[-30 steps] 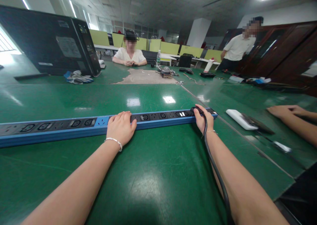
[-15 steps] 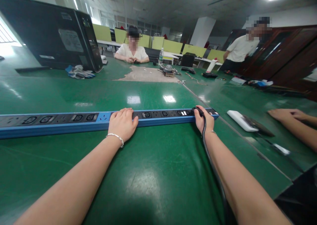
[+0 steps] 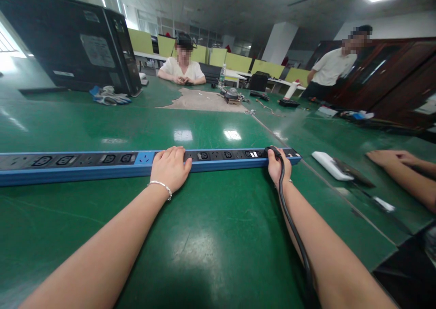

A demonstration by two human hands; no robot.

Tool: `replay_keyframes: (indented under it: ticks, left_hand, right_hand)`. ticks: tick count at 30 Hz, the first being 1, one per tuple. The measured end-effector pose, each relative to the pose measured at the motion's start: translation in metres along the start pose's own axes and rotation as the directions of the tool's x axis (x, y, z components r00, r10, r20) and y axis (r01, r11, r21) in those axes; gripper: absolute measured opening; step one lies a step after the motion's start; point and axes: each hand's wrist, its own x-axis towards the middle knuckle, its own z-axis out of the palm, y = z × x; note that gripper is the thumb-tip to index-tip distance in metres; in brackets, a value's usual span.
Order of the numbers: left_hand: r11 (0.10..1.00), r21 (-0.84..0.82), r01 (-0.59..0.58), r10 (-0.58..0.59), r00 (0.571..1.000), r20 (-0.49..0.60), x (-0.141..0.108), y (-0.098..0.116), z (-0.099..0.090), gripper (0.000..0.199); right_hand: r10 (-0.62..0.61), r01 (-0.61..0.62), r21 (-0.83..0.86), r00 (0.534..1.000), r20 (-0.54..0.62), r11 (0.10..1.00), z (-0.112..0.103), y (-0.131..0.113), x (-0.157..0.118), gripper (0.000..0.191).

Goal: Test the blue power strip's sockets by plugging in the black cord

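Barely a move: power strip (image 3: 143, 159) edges higher at frame left, likely just view shift; left hand (image 3: 170, 166) clasps it mid-frame, right hand's grip (image 3: 275, 166) pinches black plug (image 3: 277, 153) centre-right, work seemingly no further.

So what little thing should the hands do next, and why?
Maybe the right hand should wiggle the black plug gently: that hand grips it near the right end of the blue power strip, but I can't see whether it's fully in. The left hand lies on the strip and could steady it.
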Motion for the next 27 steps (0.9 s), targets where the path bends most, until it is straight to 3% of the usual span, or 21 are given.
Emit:
replay_keyframes:
  ticks: [5,10,12,14,16,20,27]
  left_hand:
    - [1.0,0.004,-0.006,0.006,1.0,-0.001,0.0,0.001,-0.001,0.045]
    - [0.999,0.012,-0.034,0.034,0.999,0.0,0.0,0.001,-0.003,0.05]
    - [0.999,0.012,-0.036,0.036,0.999,0.001,0.0,0.001,-0.003,0.051]
    - [0.999,0.017,-0.038,0.038,0.999,0.0,0.0,0.001,-0.003,0.051]
    - [0.999,0.029,-0.041,0.041,0.999,-0.004,0.0,0.001,-0.002,0.051]
    - [0.998,0.038,-0.047,0.047,0.999,-0.013,-0.001,0.001,-0.002,0.05]
    - [0.999,0.014,-0.039,0.039,0.999,-0.025,-0.001,0.001,-0.001,0.049]
  right_hand:
    - [0.043,-0.044,-0.005,0.997,-0.056,0.999,-0.002,-0.007,0.0,0.041]
    - [0.112,-0.082,0.113,0.948,-0.298,0.99,-0.011,-0.019,0.006,0.05]
    - [0.056,-0.013,0.168,0.967,-0.249,0.986,-0.011,-0.031,0.006,0.048]
    - [-0.082,0.102,0.186,0.99,-0.111,0.977,-0.007,-0.046,0.002,0.042]
    - [-0.176,0.18,0.198,0.984,-0.04,0.964,-0.002,-0.064,-0.005,0.037]
    - [-0.246,0.233,0.212,0.968,0.039,0.949,0.006,-0.088,-0.015,0.034]
    - [-0.413,0.397,0.152,0.905,0.097,0.905,0.008,-0.091,-0.015,0.029]
